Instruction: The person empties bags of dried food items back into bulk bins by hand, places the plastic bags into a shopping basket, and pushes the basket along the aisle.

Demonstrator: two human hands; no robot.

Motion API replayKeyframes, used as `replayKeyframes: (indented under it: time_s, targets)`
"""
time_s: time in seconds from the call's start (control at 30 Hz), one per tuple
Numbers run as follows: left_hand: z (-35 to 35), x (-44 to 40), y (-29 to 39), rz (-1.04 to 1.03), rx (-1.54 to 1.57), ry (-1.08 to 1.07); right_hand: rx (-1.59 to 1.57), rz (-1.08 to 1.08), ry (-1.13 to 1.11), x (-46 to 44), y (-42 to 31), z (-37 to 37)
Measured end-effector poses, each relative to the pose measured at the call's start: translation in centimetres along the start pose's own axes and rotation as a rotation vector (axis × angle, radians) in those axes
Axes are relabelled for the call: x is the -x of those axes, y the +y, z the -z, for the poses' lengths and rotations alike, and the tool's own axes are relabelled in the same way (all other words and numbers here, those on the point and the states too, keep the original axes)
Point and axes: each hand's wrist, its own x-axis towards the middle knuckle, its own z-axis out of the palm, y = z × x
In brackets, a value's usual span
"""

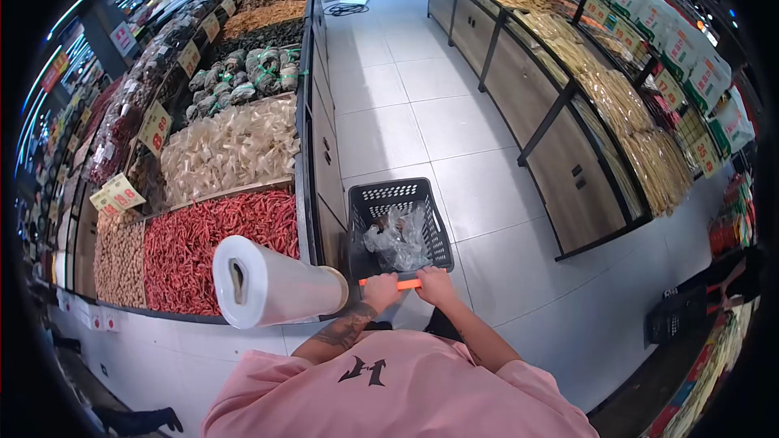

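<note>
My left hand (380, 290) and my right hand (436, 285) are both wrapped round the orange handle (408, 284) of a black shopping basket (442, 231). The basket is in front of my body, beside the left display stand. Inside it lies a crumpled transparent plastic bag (399, 245) with something brownish in it that I cannot make out. Just left of my left hand, a large white roll of plastic bags (280, 285) stands at the corner of the stand. It partly covers the dried red chillies (207, 231).
On the left stand, pale packets (235, 146), bundles tied with green string (251, 77) and price signs (154, 126) line the aisle. Dried goods (617, 105) fill the right stand (560, 170). Between them runs a tiled floor (389, 105). Another black basket (677, 312) is at far right.
</note>
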Motion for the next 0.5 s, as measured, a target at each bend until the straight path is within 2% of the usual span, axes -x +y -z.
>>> replayKeyframes:
  time_s: [0.1, 0.17, 0.33, 0.5]
  targets:
    - [-0.8, -2.0, -0.2, 0.054, -0.073, 0.117, -0.076, 0.105, -0.055, -1.8, 3.0, 1.3]
    - [-0.1, -3.8, 0.3, 0.176, -0.116, 0.033, -0.118, 0.163, -0.090, -3.4, 4.7, 1.8]
    - [1.1, -7.1, 0.6, 0.347, -0.169, 0.045, -0.080, 0.280, -0.146, -8.0, 6.6, 3.1]
    - [2.3, -11.7, -0.2, 0.403, -0.182, 0.053, -0.137, 0.313, -0.171, -13.3, 8.6, 4.6]
